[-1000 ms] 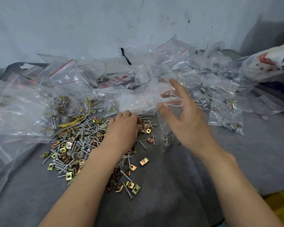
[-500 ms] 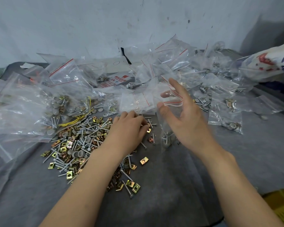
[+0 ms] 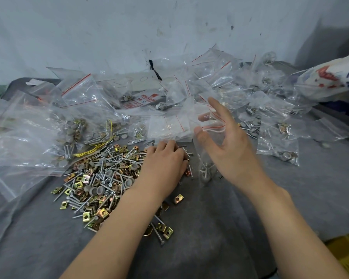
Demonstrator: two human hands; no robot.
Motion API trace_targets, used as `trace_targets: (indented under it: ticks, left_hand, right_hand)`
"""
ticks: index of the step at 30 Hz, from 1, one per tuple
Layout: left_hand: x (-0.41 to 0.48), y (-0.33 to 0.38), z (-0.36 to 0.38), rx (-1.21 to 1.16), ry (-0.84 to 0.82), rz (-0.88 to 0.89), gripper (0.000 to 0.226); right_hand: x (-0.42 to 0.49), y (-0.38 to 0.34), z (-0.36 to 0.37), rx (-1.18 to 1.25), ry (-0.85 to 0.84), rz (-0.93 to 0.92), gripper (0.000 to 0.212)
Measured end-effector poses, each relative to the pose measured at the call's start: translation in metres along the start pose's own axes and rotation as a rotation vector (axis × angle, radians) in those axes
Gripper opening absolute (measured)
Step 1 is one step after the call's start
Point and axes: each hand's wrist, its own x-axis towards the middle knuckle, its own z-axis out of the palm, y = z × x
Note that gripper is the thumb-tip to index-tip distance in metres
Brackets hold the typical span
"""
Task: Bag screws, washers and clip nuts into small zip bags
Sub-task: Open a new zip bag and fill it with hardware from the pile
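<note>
Under the left hand point(image 3: 163, 164), the right edge of a loose pile point(image 3: 103, 178) is lying on the grey tabletop point(image 3: 220, 228). The pile is mixing silver screws point(image 3: 117, 158), grey washers point(image 3: 93, 190) and brassy clip nuts point(image 3: 86, 179). The hand is resting palm down with its fingers bent onto the screws at their tips. I cannot tell whether they are pinching anything.

Just right of it, the right hand point(image 3: 228, 146) is hovering above the tabletop and grasping a clear bag point(image 3: 213, 128) at its red-striped mouth. The thumb is sitting on the near side and the fingers are showing through the plastic on the far side, so the mouth is gaping toward the left hand. The bag is hanging down between the two hands, and a few screws and a washer are sitting in its bottom.

Near the left wrist, one clip nut point(image 3: 178, 198) is lying apart from the pile. Beyond the left fingertips, flat bags point(image 3: 169, 127) are overlapping each other. Left of the pile, a yellow wire point(image 3: 93, 150) is curling over the hardware beside large crumpled sacks point(image 3: 28, 137) of clear plastic. Right of the right hand, filled bags point(image 3: 278, 146) are spreading across the tabletop.
</note>
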Motion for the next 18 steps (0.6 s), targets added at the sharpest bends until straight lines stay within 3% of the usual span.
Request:
trace_targets:
  ticks: [4,6,14,18]
  left_hand:
    - [0.002,0.001,-0.005,0.083,0.019,-0.039,0.035]
    - [0.003,0.000,-0.010,-0.021,0.021,-0.081,0.033]
    - [0.014,-0.011,-0.051,-1.728,0.018,-0.486,0.021]
    - [0.015,-0.016,-0.056,-1.962,-0.005,-0.512,0.016]
  right_hand:
    - [-0.002,-0.003,0.002,-0.028,-0.008,-0.005,0.071]
    - [-0.002,-0.004,0.001,-0.032,-0.013,-0.011,0.070]
    - [-0.002,-0.004,0.005,-0.059,-0.019,-0.023,0.070]
    - [-0.002,-0.003,0.008,-0.077,-0.031,-0.041,0.068]
